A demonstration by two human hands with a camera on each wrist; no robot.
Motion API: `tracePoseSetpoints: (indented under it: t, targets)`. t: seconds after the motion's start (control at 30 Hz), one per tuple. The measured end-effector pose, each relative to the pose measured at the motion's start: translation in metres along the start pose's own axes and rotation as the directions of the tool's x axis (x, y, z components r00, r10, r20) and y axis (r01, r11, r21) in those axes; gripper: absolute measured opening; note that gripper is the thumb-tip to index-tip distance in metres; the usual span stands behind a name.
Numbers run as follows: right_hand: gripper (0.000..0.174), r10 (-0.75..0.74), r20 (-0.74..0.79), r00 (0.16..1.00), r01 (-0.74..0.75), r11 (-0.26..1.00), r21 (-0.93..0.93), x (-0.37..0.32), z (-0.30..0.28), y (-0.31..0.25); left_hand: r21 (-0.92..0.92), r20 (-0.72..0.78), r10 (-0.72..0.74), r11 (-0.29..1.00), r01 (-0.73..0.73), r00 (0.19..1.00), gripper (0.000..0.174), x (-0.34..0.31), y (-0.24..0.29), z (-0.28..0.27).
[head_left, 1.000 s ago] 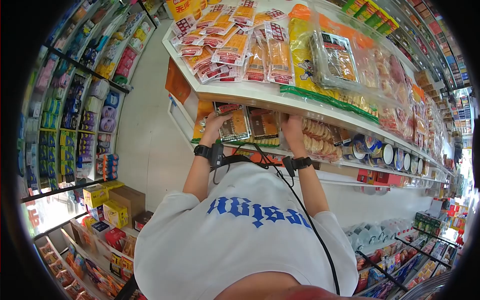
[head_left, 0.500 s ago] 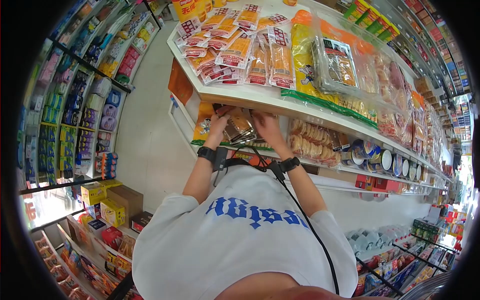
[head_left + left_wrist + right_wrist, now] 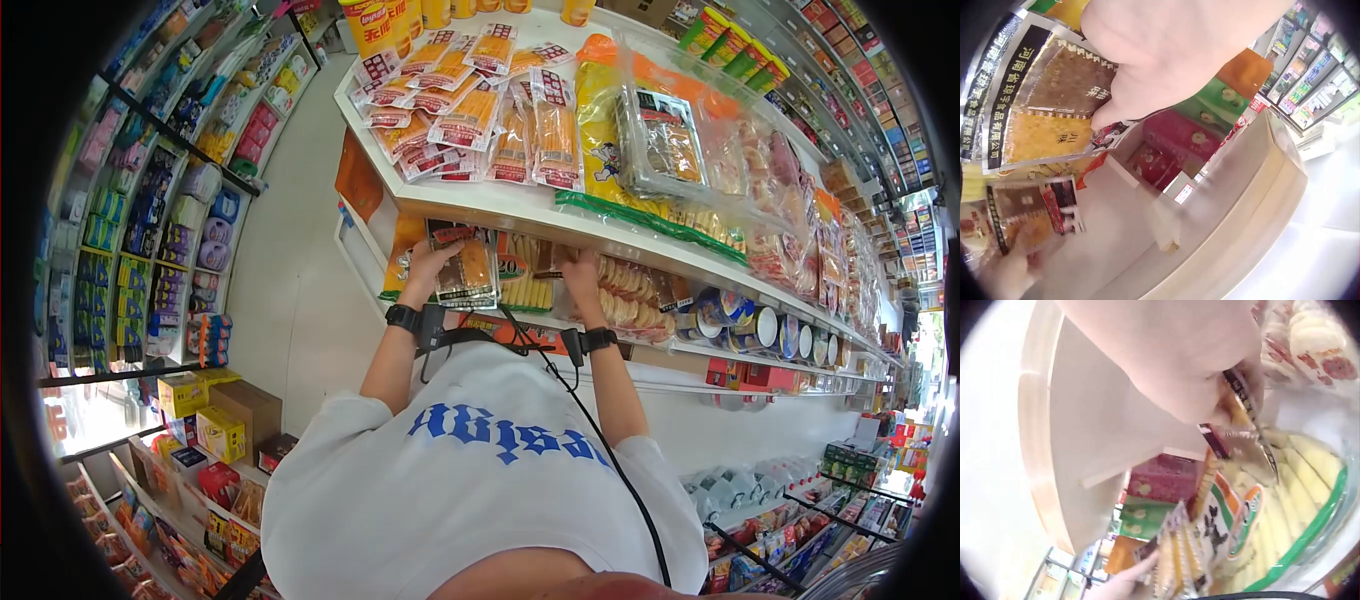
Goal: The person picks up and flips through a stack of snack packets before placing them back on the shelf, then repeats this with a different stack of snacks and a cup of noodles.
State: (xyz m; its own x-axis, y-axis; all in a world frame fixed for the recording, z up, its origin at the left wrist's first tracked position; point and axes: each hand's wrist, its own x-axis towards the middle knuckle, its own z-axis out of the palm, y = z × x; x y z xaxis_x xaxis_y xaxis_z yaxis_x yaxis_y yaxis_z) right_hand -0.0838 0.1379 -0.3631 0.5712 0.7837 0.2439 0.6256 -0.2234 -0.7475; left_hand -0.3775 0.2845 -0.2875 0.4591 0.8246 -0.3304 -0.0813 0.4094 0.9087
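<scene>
On the lower shelf, my left hand point(image 3: 430, 270) grips a small stack of flat snack packets point(image 3: 467, 272). Brown and orange panels with black lettered borders show on them in the left wrist view, and the thumb point(image 3: 1107, 112) lies across the front one. Off to the right, my right hand point(image 3: 580, 272) pinches a similar flat packet point(image 3: 1250, 450) by its edge, tilted in the right wrist view. Between and below the hands lies a clear bag of pale yellow sticks point(image 3: 1310, 481) with a green edge.
Overhead juts the white upper shelf point(image 3: 430, 195), bearing orange snack packs point(image 3: 467, 115) and a clear tray point(image 3: 665, 140). Bags of round biscuits point(image 3: 635, 300) sit right of my right hand. A black cable point(image 3: 630, 500) runs down the shirt.
Half a second ago my hands were close together at the packets. My right hand has since moved right with a packet, and the yellow sticks between the hands now show.
</scene>
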Motion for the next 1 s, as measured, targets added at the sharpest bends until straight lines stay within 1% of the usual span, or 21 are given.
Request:
tracePoseSetpoints:
  t: [0.03, 0.07, 0.17, 0.2, 0.23, 0.27, 0.33, 0.37, 0.47, 0.5, 0.53, 0.6, 0.63, 0.67, 0.7, 0.73, 0.8, 0.83, 0.9, 0.97, 1.0]
  targets:
    - [0.041, 0.065, -0.019, 0.998, -0.057, 0.957, 0.285, 0.003, -0.021, -0.045, 0.004, 0.031, -0.002, 1.000, 0.002, 1.000, 0.030, -0.002, 0.004, 0.002]
    - [0.039, 0.135, -0.020, 0.991, -0.102, 0.831, 0.547, 0.003, -0.030, -0.072, 0.010, 0.065, -0.008, 1.000, 0.007, 0.998, 0.030, -0.004, 0.008, 0.005]
    - [0.052, 0.068, 0.160, 0.985, -0.135, 0.878, 0.460, -0.007, -0.015, -0.079, 0.088, 0.165, -0.079, 0.994, 0.065, 0.983, 0.029, -0.003, 0.015, 0.021]
    - [0.054, 0.085, 0.286, 0.954, -0.207, 0.880, 0.428, -0.009, -0.018, -0.094, 0.104, 0.190, -0.107, 0.991, 0.088, 0.976, 0.029, -0.001, 0.017, 0.027]
    - [0.055, 0.100, 0.408, 0.907, -0.272, 0.881, 0.387, -0.010, -0.028, -0.121, 0.128, 0.228, -0.081, 0.990, 0.053, 0.970, 0.034, 0.013, -0.002, 0.024]
    - [0.057, 0.113, 0.523, 0.845, -0.329, 0.881, 0.340, -0.011, -0.034, -0.138, 0.116, 0.223, -0.023, 0.993, -0.003, 0.975, 0.034, 0.018, -0.010, 0.028]
    - [0.055, 0.149, 0.511, 0.846, -0.409, 0.796, 0.445, -0.015, -0.029, -0.143, 0.088, 0.204, 0.104, 0.988, -0.124, 0.973, 0.033, 0.018, -0.014, 0.039]
    - [0.055, 0.165, 0.510, 0.845, -0.445, 0.746, 0.496, -0.017, -0.027, -0.145, 0.142, 0.265, 0.039, 0.987, -0.079, 0.964, 0.044, 0.020, -0.012, 0.037]
    - [0.059, 0.143, 0.361, 0.922, -0.338, 0.754, 0.563, -0.020, -0.021, -0.142, 0.021, 0.011, -0.062, 0.998, 0.061, 0.998, 0.047, 0.034, -0.034, 0.039]
    - [0.068, 0.155, 0.304, 0.940, -0.290, 0.830, 0.476, -0.021, -0.023, -0.146, -0.013, 0.047, -0.062, 0.998, 0.062, 0.997, 0.048, 0.033, -0.033, 0.040]
    - [0.076, 0.166, 0.245, 0.955, -0.251, 0.893, 0.374, -0.021, -0.026, -0.149, -0.046, 0.082, -0.061, 0.997, 0.065, 0.995, 0.049, 0.025, -0.019, 0.047]
    - [0.090, 0.111, 0.076, 0.991, -0.132, 0.911, 0.391, -0.027, -0.010, -0.132, -0.018, 0.235, -0.032, 0.999, 0.038, 0.971, 0.047, -0.007, 0.013, 0.067]
    - [0.096, 0.225, 0.337, 0.914, -0.365, 0.817, 0.446, -0.023, -0.040, -0.164, -0.051, 0.284, -0.089, 0.993, 0.107, 0.955, 0.043, -0.014, 0.020, 0.071]
    - [0.090, 0.127, 0.206, 0.970, -0.207, 0.873, 0.441, -0.026, -0.029, -0.149, -0.070, 0.284, -0.200, 0.971, 0.228, 0.938, 0.041, 0.000, 0.000, 0.058]
    - [0.085, 0.019, 0.079, 0.997, -0.049, 0.914, 0.402, -0.028, -0.007, -0.127, -0.060, 0.254, -0.196, 0.974, 0.217, 0.947, 0.039, 0.001, 0.000, 0.060]
    - [0.080, -0.099, -0.034, 0.995, 0.105, 0.937, 0.333, -0.031, -0.002, -0.108, -0.051, 0.221, -0.190, 0.977, 0.206, 0.957, 0.036, 0.000, -0.001, 0.061]
    - [0.060, 0.100, 0.057, 0.993, -0.114, 0.909, 0.400, -0.026, -0.044, -0.115, -0.015, 0.174, -0.200, 0.978, 0.206, 0.964, 0.031, 0.005, -0.004, 0.051]
    - [0.050, 0.185, 0.113, 0.976, -0.216, 0.876, 0.432, -0.022, -0.063, -0.114, 0.008, 0.133, -0.133, 0.991, 0.134, 0.982, 0.032, 0.000, 0.003, 0.054]
    - [0.037, 0.076, -0.176, 0.981, -0.042, 0.981, 0.190, -0.017, -0.100, -0.090, 0.007, 0.084, -0.169, 0.986, 0.169, 0.982, 0.033, 0.000, 0.010, 0.049]
    - [0.036, -0.015, -0.409, 0.913, -0.036, 0.993, -0.116, -0.018, -0.142, -0.072, -0.002, 0.030, -0.210, 0.978, 0.210, 0.977, 0.033, 0.009, 0.008, 0.037]
    - [0.034, 0.059, -0.446, 0.893, -0.100, 0.993, -0.069, -0.020, -0.157, -0.059, -0.002, 0.031, -0.219, 0.976, 0.219, 0.975, 0.032, 0.009, 0.009, 0.036]
